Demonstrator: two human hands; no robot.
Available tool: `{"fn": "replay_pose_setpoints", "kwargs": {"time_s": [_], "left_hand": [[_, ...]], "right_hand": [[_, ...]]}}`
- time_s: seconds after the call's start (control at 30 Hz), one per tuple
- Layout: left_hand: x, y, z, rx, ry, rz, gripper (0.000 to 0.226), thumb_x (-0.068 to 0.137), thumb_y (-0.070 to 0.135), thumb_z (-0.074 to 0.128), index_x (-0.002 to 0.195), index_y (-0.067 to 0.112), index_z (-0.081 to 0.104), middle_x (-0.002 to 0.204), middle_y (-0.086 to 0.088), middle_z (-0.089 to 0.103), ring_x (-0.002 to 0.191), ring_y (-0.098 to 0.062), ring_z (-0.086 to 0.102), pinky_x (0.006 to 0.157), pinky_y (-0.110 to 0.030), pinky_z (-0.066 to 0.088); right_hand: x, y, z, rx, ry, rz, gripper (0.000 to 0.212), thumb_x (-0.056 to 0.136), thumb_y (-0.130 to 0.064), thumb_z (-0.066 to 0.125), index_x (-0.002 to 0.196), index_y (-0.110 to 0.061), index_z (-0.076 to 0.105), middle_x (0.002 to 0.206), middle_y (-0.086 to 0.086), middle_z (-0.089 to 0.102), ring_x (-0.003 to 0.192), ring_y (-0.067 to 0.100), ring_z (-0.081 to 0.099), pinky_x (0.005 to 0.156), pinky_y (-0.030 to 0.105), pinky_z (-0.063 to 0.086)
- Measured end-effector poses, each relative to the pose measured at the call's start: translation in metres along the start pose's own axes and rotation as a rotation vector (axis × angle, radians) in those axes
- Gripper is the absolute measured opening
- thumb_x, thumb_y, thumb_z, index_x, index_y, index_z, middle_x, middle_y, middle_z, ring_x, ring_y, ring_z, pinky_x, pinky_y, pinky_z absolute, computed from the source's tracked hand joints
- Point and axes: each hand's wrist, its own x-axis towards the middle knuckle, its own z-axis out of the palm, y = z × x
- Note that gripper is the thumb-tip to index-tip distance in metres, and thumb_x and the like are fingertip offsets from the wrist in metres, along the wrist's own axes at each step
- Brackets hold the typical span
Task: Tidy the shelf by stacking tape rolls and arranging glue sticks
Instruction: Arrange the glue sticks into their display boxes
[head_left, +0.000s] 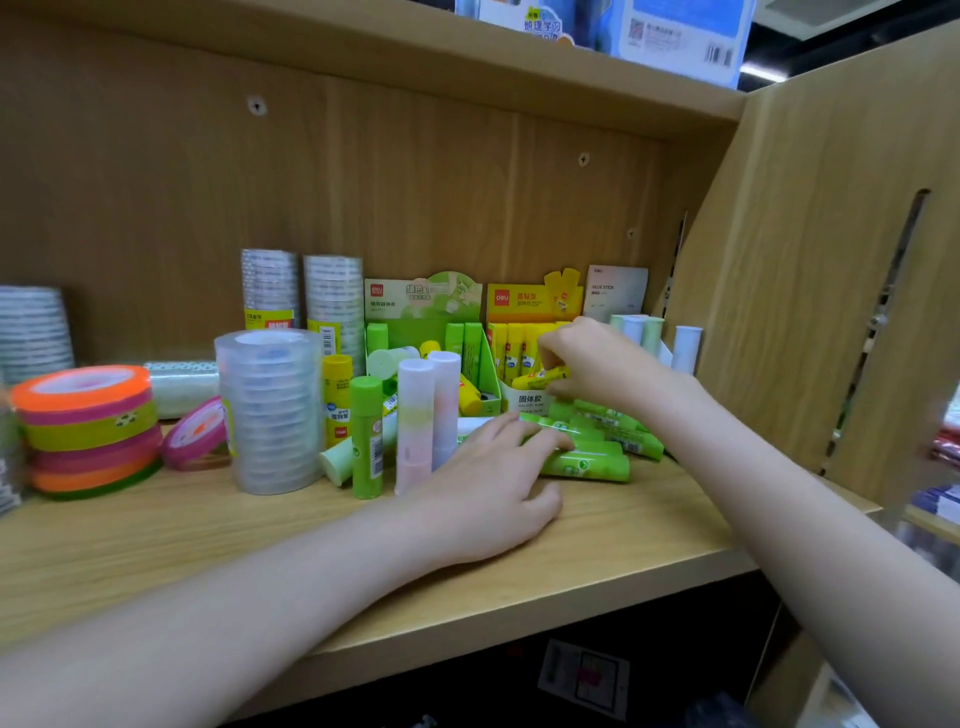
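Wooden shelf (597, 525) boards carry the clutter of tape and glue. At the yellow display box (524, 312), the right hand (597, 364) pinches a yellow glue stick (543, 378) between curled fingers, holding it tilted at the box's front edge. The left hand (493, 478) lies with fingers nearly straight, its fingertips resting on a pile of green glue sticks (597, 447) lying flat on the shelf. Beside it stand pastel glue sticks (426, 415) and one green stick (367, 436). Further left are a clear tape stack (270, 410) and a neon tape stack (88, 426).
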Motion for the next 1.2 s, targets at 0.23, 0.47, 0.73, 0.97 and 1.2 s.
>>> {"fn": "replay_pose_setpoints", "kwargs": {"time_s": [0.23,0.47,0.73,0.97,1.2], "left_hand": [[0.001,-0.001,-0.001,-0.017,-0.002,0.000,0.044,0.096,0.031,0.039,0.139,0.028,0.030,0.150,0.002,0.024,0.142,-0.012,0.002,0.114,-0.027,0.005],[0.000,-0.001,-0.002,-0.025,-0.003,0.003,0.044,0.096,0.030,0.039,0.139,0.028,0.030,0.150,0.002,0.025,0.142,-0.010,0.003,0.113,-0.026,0.005],[-0.001,0.000,-0.003,-0.018,-0.013,0.000,0.044,0.096,0.031,0.039,0.139,0.028,0.030,0.149,0.003,0.025,0.142,-0.009,0.003,0.112,-0.024,0.005],[-0.001,0.000,-0.003,-0.023,-0.020,-0.004,0.044,0.097,0.030,0.039,0.139,0.028,0.029,0.150,0.003,0.024,0.142,-0.009,0.001,0.112,-0.025,0.005],[-0.001,0.000,-0.003,-0.027,-0.015,0.000,0.044,0.097,0.030,0.038,0.140,0.029,0.029,0.150,0.003,0.024,0.142,-0.010,0.001,0.113,-0.026,0.004]], "right_hand": [[0.003,0.009,-0.023,0.647,0.272,0.073,0.051,0.093,-0.005,0.048,0.136,-0.029,0.033,0.098,0.005,0.046,0.076,0.019,0.063,0.069,0.020,0.039],[0.027,0.004,-0.017,0.826,0.423,0.095,0.024,0.092,-0.012,0.050,0.112,-0.024,0.048,0.094,0.002,0.050,0.075,0.018,0.069,0.075,0.033,0.050],[0.031,0.003,-0.012,1.432,0.266,0.210,0.047,0.093,0.003,0.037,0.128,-0.028,0.039,0.111,0.006,0.050,0.088,0.024,0.068,0.074,0.032,0.051],[0.038,0.004,-0.001,0.698,0.310,0.117,0.041,0.078,-0.021,0.073,0.101,-0.020,0.039,0.089,0.010,0.063,0.080,0.024,0.057,0.065,0.031,0.046],[0.042,0.001,0.020,0.364,0.295,0.103,0.024,0.083,-0.031,0.066,0.097,-0.014,0.056,0.098,0.005,0.061,0.106,0.025,0.045,0.088,0.039,0.037]]}}
